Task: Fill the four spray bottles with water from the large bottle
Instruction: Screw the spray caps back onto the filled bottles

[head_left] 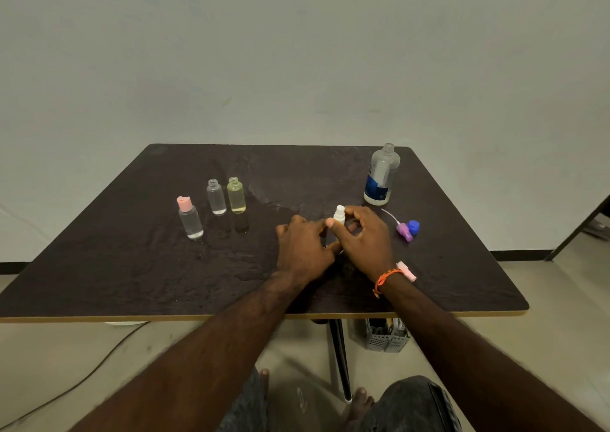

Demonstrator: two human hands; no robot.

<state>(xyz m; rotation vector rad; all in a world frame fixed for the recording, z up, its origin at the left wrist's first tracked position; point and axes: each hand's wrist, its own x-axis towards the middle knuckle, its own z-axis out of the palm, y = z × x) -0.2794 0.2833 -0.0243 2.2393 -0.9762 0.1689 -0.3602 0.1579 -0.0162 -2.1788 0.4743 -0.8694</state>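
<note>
At table centre, both hands meet on a small bottle: the left hand [305,246] wraps its body, mostly hidden, and the right hand [366,238] pinches the white spray top [339,215] between thumb and fingers, seemingly screwing it on. At ten o'clock stand three bottles holding liquid: the pink-capped bottle [190,218] is closed, the clear bottle [216,197] and yellowish bottle [236,195] lack tops. At one o'clock stands the uncapped large bottle [380,175], with the purple spray top [404,231] and blue cap [413,227] loose nearby. Filling looks nearly done; capping remains.
</note>
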